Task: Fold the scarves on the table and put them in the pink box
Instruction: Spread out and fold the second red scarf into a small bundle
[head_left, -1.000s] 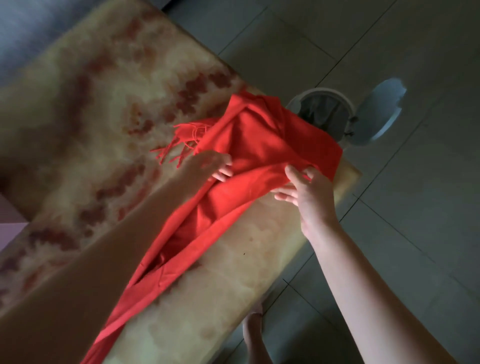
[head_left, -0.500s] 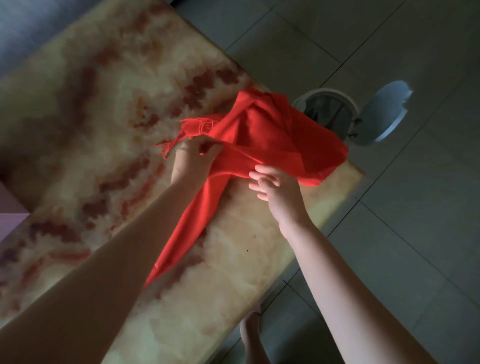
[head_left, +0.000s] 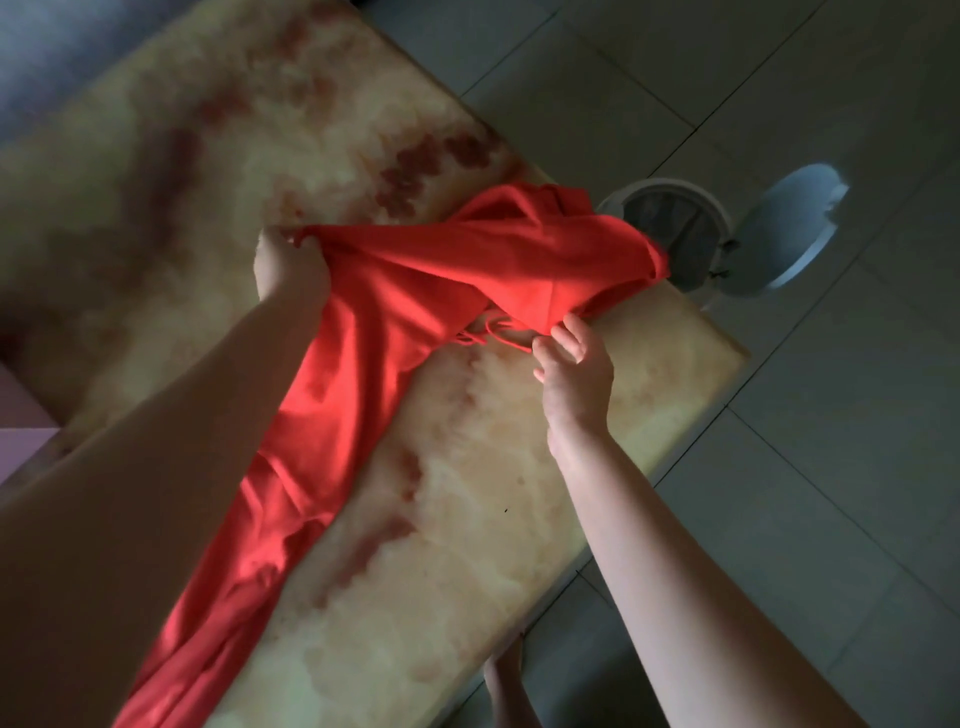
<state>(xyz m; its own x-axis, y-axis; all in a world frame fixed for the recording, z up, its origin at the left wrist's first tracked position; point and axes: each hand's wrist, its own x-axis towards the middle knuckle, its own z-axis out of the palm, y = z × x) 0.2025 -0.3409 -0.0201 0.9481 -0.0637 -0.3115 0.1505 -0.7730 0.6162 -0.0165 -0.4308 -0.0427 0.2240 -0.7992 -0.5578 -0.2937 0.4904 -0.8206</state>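
The scarf (head_left: 395, 291) is plain bright red. The table (head_left: 519, 493) is cream-yellow with reddish-brown marble blotches. The box (head_left: 21, 431) is pink, the floor tiles (head_left: 779, 104) grey, the bin (head_left: 675, 184) white.

red scarf (head_left: 363, 364): unfolded, runs diagonally from near-left across the bench (head_left: 519, 519), far end bunched at right edge. pink box (head_left: 21, 415): only a corner visible, left edge.

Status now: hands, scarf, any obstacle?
Left hand grips end of red scarf. Right hand pinches its edge. Scarf not yet folded, lying along table. No obstacle seen.
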